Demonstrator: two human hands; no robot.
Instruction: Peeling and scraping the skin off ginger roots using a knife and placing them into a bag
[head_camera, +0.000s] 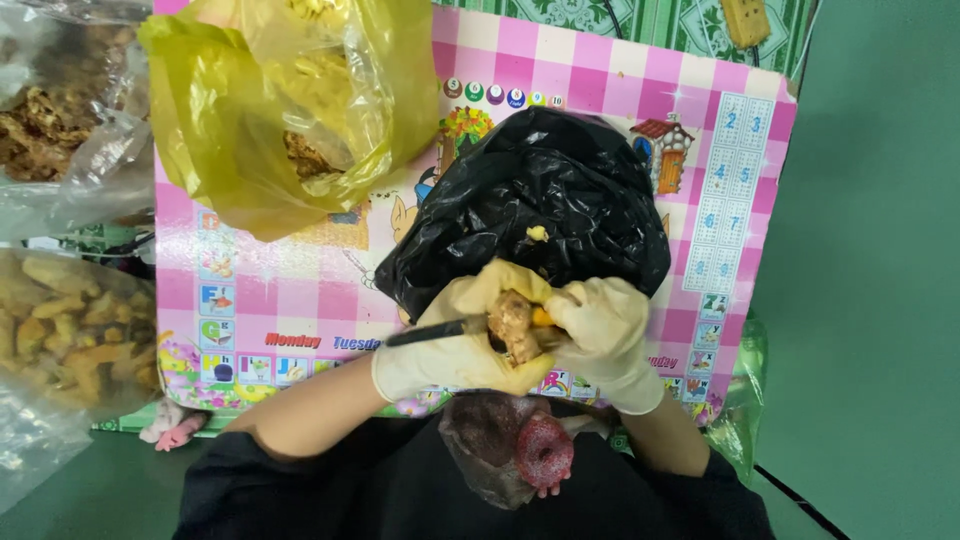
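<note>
Both hands wear pale latex gloves and meet over the near edge of a pink chequered mat (320, 270). My left hand (450, 345) grips a dark-handled knife (435, 330), its blade against a knobbly brown root (512, 325). My right hand (605, 335) holds that root, where a peeled orange-yellow patch shows. Just beyond the hands lies a crumpled black plastic bag (540, 200) with a small yellow scrap on it.
A yellow plastic bag (270, 100) with brown bits lies at the back left. Clear bags of brown and yellowish root pieces (70, 320) lie along the left. A pinkish round object in a clear bag (540, 450) rests on my lap. Green floor lies to the right.
</note>
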